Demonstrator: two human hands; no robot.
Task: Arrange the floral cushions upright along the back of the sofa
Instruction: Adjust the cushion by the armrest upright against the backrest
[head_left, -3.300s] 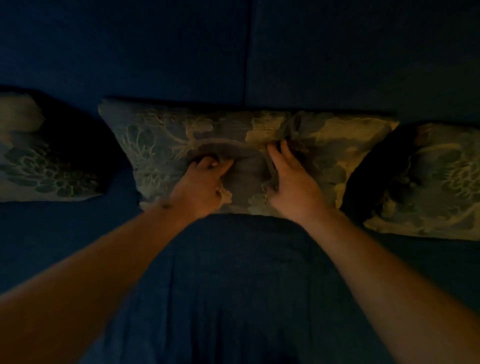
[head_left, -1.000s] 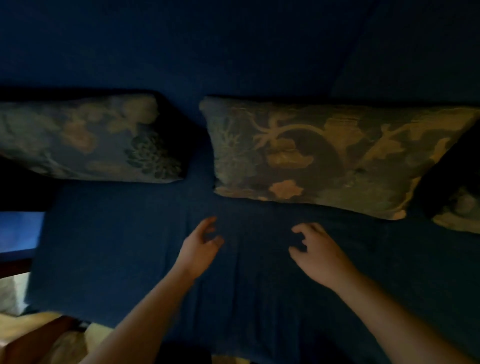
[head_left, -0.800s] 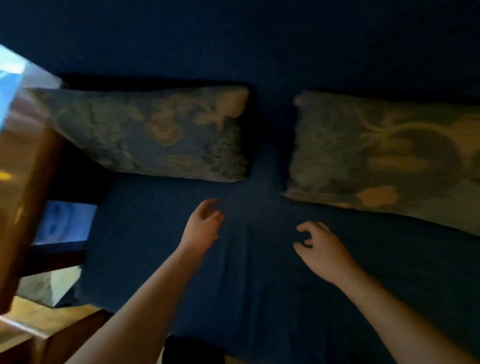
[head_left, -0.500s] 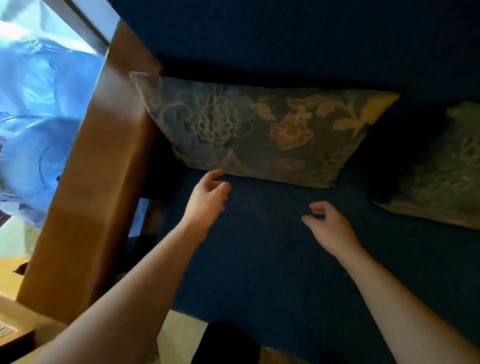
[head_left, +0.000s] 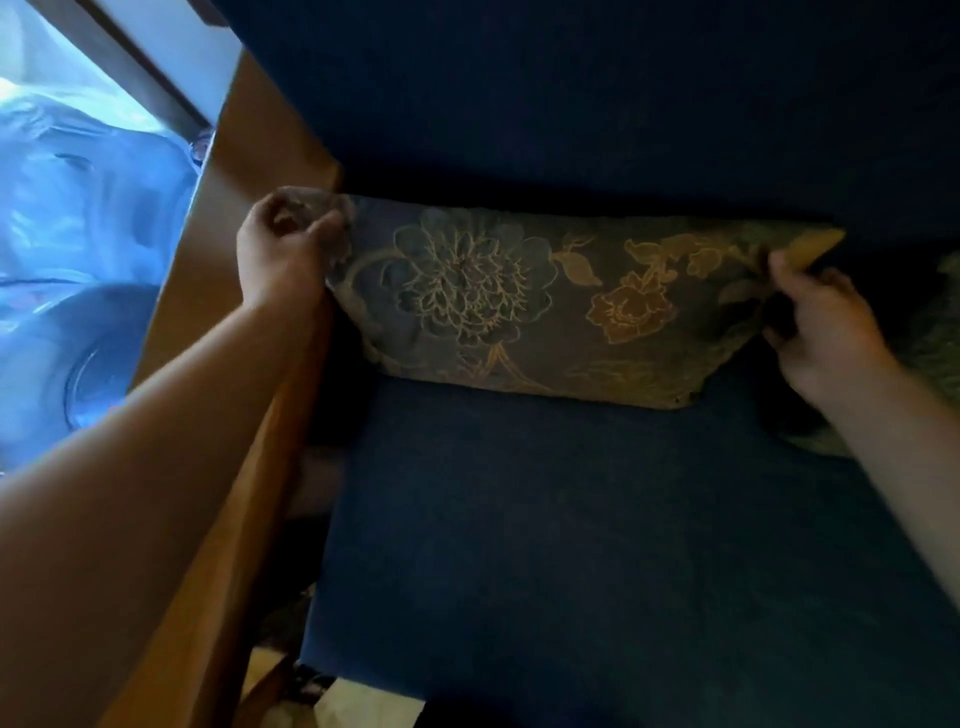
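Against the dark blue backrest of the sofa, a floral cushion stands on its long lower edge, its top edge meeting the backrest and its bottom edge resting on the blue seat. At the cushion's upper left corner the left hand is clenched around the fabric, pinching it just beside the wooden armrest, which leaves almost no room on that side. At the cushion's upper right corner the right hand grips the fabric just below the pale tip, fingers curled under it. Right of the cushion, beyond that hand, part of a second floral cushion shows at the frame edge, with a dark gap between the two. Below the cushion the seat lies bare and open to its front edge. Left of the armrest, pale blue plastic sheeting fills the bright area.
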